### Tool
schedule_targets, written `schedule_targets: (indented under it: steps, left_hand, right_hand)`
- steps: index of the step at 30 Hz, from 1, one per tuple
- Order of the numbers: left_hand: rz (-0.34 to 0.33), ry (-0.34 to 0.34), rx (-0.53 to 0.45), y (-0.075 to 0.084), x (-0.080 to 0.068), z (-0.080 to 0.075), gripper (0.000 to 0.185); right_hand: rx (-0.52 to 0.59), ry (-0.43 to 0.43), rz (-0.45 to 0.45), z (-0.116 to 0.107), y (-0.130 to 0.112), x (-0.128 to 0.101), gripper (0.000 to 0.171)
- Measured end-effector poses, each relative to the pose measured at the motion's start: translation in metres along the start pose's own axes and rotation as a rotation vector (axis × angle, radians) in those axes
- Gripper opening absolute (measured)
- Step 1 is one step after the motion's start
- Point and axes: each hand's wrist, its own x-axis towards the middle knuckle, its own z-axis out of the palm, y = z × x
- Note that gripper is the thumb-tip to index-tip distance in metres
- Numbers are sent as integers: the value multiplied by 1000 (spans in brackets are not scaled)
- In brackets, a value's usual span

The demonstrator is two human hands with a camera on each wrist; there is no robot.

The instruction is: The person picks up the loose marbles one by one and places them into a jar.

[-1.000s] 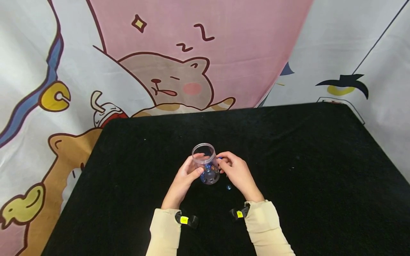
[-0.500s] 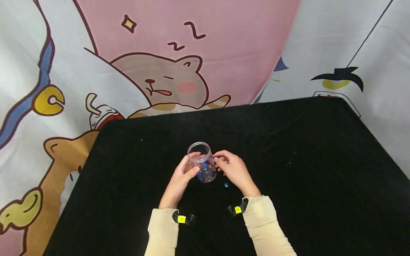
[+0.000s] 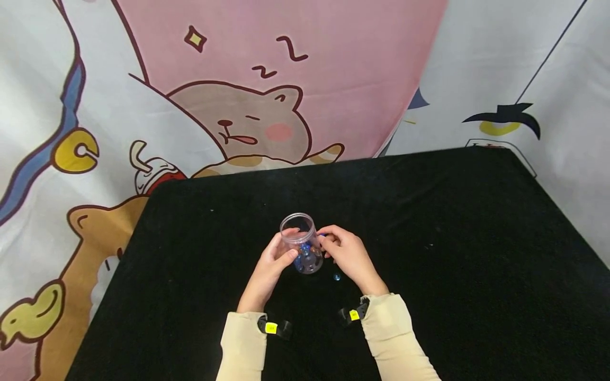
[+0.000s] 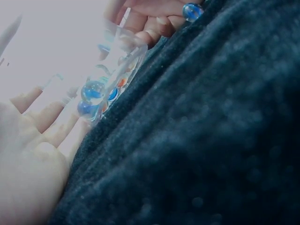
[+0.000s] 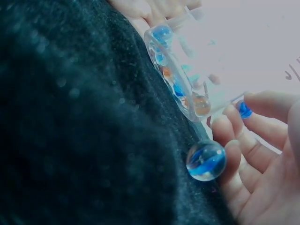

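Observation:
A clear plastic jar (image 3: 311, 267) with its mouth uncovered is at the middle of the black cloth, its base right at the cloth. Several glass marbles (image 3: 305, 248), blue and orange, lie in its bottom. My left hand (image 3: 265, 269) holds the jar from the left, thumb on the near side and fingers behind. Beside the jar's right wall, my right hand (image 3: 351, 259) pinches a blue marble (image 5: 244, 109) between thumb and index finger. Another marble, clear with a blue swirl (image 5: 206, 160), lies on the cloth beside the curled lower fingers of that hand.
Black cloth (image 3: 452, 296) covers the table, whose far edge meets a hanging cartoon-print curtain (image 3: 362, 79). A dark band with a yellow tag (image 3: 271, 328) is on the left wrist, and a similar one (image 3: 354, 315) is on the right.
The head view has shifted slightly, so everything appears a little further left than a second ago. Both hands, the jar and the marbles keep the same arrangement.

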Motion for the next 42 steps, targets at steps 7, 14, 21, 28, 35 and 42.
schedule_targets:
  steps: [7,14,21,28,35,42]
  left_hand:
    - [2,0,-37,-12,3,-4,41]
    - [13,18,-17,-20,5,-7,43]
    - [1,15,-14,-15,4,-6,41]
    - [29,-56,-10,-6,1,-3,46]
    - [8,16,35,-20,4,-7,40]
    - [6,13,30,-21,4,-8,41]
  right_hand:
    - [51,45,-68,-1,-2,-1,22]
    - [121,69,-104,0,-8,-3,27]
    - [160,85,-120,0,-10,-5,26]
    - [151,120,-139,1,-9,-5,23]
    - [133,108,-116,3,-8,-4,24]
    - [124,98,-89,4,-6,-2,25]
